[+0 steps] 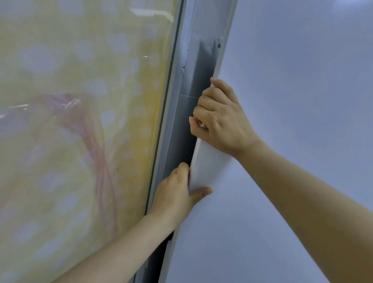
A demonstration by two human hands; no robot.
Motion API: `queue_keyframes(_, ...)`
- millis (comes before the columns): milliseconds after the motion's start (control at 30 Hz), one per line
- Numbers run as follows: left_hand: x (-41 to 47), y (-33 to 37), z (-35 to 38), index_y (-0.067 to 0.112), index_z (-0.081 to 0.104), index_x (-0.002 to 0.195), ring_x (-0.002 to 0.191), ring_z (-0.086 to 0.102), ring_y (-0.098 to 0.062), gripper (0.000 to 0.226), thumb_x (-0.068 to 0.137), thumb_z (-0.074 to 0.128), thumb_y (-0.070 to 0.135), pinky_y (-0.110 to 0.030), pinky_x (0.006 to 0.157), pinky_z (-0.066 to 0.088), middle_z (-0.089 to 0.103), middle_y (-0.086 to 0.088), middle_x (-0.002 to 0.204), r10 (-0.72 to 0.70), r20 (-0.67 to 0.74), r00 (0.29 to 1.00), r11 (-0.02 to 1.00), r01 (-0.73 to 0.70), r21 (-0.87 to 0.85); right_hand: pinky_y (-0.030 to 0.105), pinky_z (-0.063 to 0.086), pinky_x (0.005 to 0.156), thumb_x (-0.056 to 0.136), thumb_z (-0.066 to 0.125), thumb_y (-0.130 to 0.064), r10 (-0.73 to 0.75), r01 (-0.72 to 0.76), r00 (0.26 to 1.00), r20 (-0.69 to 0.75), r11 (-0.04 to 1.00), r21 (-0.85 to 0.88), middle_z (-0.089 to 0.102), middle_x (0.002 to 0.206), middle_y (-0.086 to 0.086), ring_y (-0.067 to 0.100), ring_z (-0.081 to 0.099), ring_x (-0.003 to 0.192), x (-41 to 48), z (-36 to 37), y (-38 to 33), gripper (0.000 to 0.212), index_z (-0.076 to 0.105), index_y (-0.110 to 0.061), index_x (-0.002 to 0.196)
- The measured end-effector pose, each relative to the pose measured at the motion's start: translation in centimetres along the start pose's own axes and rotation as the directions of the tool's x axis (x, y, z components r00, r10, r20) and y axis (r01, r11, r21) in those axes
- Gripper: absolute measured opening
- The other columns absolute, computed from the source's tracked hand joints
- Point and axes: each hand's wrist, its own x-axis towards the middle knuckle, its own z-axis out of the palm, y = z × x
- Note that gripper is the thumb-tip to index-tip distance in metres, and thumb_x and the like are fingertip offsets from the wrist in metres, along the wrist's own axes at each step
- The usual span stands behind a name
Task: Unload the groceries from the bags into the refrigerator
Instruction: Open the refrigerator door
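Panel [76,116] with yellow pattern is seen at the left, close enough that the swing may be hindered. Across a grey gap [185,124], the left hand [177,194], below, and the right hand [220,119], above, are curled round the edge of the white refrigerator door [299,92], which is judged stiff, heavy and smooth.

Refrigerator door [299,103]: plain white with faint blue-grey cast. Panel [77,84] at left: pale yellow, scattered with soft whitish spots; pink-red curved streaks sweep through lower middle; glossy sheen over all. Strip [171,124] between them: light grey. Gap [187,128] beside door edge: dark grey, near black lower down.
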Motion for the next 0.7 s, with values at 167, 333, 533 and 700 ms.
queue_keyframes(167, -5.4, 3.6, -0.9, 0.02, 0.044, 0.093, 0.077, 0.057, -0.012, 0.048, 0.077, 0.065, 0.06, -0.029, 0.059, 0.048, 0.057, 0.006, 0.088, -0.013, 0.009, 1.0, 1.0, 0.013, 0.021, 0.042, 0.032, 0.112, 0.091, 0.049, -0.014, -0.006, 0.007, 1.0, -0.022, 0.999, 0.048, 0.05, 0.064, 0.003, 0.025, 0.059, 0.082, 0.0, -6.4, -1.5, 0.033, 0.052, -0.01, 0.059)
queue_keyframes(333, -11.3, 8.0, -1.2, 0.021, 0.041, 0.092, 0.074, 0.054, -0.011, 0.041, 0.081, 0.065, 0.052, -0.02, 0.053, 0.036, 0.055, 0.005, 0.087, 0.019, -0.007, 1.0, 0.999, -0.019, 0.051, 0.041, 0.031, 0.113, 0.09, 0.048, -0.009, 0.008, -0.005, 0.997, -0.072, 0.999, 0.041, 0.05, 0.066, 0.004, 0.025, 0.058, 0.083, -0.8, -13.2, -2.9, 0.031, 0.052, -0.009, 0.059)
queue_keyframes(533, -17.6, 13.1, -1.0, 0.022, 0.038, 0.089, 0.074, 0.053, -0.011, 0.034, 0.085, 0.064, 0.044, -0.02, 0.055, 0.039, 0.052, 0.006, 0.087, 0.064, 0.028, 0.998, 0.996, -0.065, 0.068, 0.043, 0.034, 0.11, 0.093, 0.042, -0.01, 0.041, -0.037, 0.993, -0.114, 0.999, 0.035, 0.05, 0.066, 0.004, 0.024, 0.052, 0.085, -2.1, -21.5, -3.7, 0.035, 0.051, -0.011, 0.059)
queue_keyframes(700, -21.3, 16.1, -0.9, 0.027, 0.037, 0.085, 0.069, 0.05, -0.008, 0.03, 0.083, 0.063, 0.042, -0.023, 0.058, 0.043, 0.049, 0.012, 0.081, 0.159, 0.163, 0.974, 0.987, -0.162, 0.004, 0.048, 0.034, 0.11, 0.09, 0.049, -0.012, 0.08, -0.081, 0.996, -0.037, 0.997, -0.005, 0.053, 0.067, 0.005, 0.026, 0.056, 0.086, -3.7, -28.0, -4.0, 0.031, 0.052, -0.01, 0.058)
